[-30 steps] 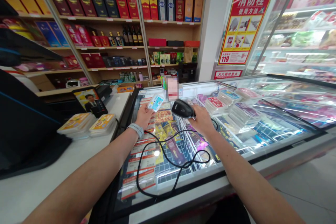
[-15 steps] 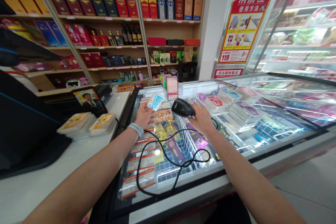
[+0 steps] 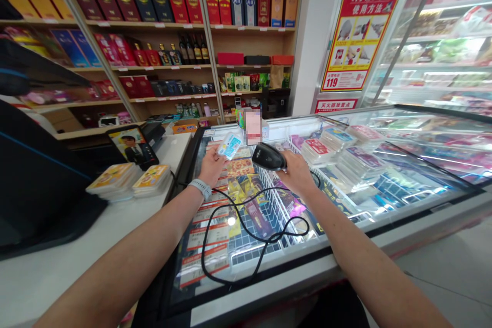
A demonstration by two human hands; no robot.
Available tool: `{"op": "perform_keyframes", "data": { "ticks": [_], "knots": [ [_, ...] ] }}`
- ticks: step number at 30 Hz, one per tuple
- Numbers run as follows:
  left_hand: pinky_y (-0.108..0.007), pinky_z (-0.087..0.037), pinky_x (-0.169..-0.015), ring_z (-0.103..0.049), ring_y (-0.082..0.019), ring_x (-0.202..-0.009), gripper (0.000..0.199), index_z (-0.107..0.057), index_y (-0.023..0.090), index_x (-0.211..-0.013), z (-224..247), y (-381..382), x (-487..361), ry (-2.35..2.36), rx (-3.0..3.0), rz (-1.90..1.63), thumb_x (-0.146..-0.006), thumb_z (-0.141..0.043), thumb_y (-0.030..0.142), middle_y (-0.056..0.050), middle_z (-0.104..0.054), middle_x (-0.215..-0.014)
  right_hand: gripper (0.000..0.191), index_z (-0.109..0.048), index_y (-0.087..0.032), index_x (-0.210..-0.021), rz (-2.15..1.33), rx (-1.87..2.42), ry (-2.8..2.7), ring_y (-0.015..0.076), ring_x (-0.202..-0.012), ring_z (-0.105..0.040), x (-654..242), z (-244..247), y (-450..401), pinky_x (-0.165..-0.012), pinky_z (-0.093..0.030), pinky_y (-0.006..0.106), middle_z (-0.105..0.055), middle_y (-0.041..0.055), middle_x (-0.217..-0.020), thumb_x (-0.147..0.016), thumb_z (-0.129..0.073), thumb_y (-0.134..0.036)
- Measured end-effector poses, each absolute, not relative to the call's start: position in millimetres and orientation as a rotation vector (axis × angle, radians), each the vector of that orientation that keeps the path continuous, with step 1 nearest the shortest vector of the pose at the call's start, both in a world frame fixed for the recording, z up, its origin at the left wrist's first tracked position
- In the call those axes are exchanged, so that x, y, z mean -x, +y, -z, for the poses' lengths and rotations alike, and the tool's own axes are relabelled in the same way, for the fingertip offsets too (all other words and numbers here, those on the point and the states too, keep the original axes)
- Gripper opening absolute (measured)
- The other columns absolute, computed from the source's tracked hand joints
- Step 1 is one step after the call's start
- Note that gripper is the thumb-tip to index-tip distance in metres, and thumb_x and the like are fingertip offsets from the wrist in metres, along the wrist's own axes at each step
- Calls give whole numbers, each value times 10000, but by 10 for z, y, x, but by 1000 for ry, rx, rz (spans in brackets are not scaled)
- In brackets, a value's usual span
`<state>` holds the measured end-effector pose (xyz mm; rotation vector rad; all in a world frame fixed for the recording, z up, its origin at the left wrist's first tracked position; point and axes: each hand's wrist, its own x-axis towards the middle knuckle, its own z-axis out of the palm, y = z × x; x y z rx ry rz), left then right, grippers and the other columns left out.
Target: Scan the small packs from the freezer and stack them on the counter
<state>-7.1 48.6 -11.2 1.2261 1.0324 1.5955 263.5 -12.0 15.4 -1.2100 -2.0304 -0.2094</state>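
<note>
A person's left hand (image 3: 212,165) grips a blue-and-white package (image 3: 230,146) near the far left corner of a glass-topped freezer (image 3: 269,289), the right hand (image 3: 298,174) gripping a black handheld scanner (image 3: 268,157) just apart; any move appears to call for minding the looped cable (image 3: 272,238)

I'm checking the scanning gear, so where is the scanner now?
In the head view, the scanner is in the right hand, above the freezer's glass.

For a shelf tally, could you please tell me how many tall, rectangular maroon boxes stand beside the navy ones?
3: a leftmost box, a middle box and a right-hand box next to the navy boxes. More may be hidden behind.
</note>
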Motion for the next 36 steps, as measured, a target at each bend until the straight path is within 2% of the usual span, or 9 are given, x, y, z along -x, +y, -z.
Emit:
{"op": "perform_keyframes", "data": {
  "ticks": [22, 30, 36],
  "knots": [
    [-346, -551, -856, -661, -144, -903, 417, -560, 189, -1068, 101, 455, 66, 1046, -1244, -1584, -662, -658, 187, -36, -687, -992, 264, -563, -164, -1052, 203, 1232, -2037, 260, -935, -566, -2631, -163, -130, -823, -386, 365, -638, 97, -988, -791, -534, -185],
    [-302, -575, -778, -660, -165, -927, 443, -573, 176, -1125, 31, 402, 113, 1148, -1361, -1626, -689, -645, 190, -69, -664, -1122, 294, -573, -164, -1062, 197, 1245, -2037, 257, -950, -569, -2646, -177, -131, -850, -387, 366, -635, 88, -982, -771, -537, -171],
    [-277, -583, -704, -661, -168, -910, 511, -572, 168, -1204, -96, 253, 129, 1203, -1434, -1625, -697, -634, 175, -88, -658, -1145, 318, -571, -159, -1082, 187, 1232, -2052, 258, -1000, -566, -2658, -147, -117, -891, -377, 378, -646, 97, -1030, -766, -540, -159]
  ]
}}
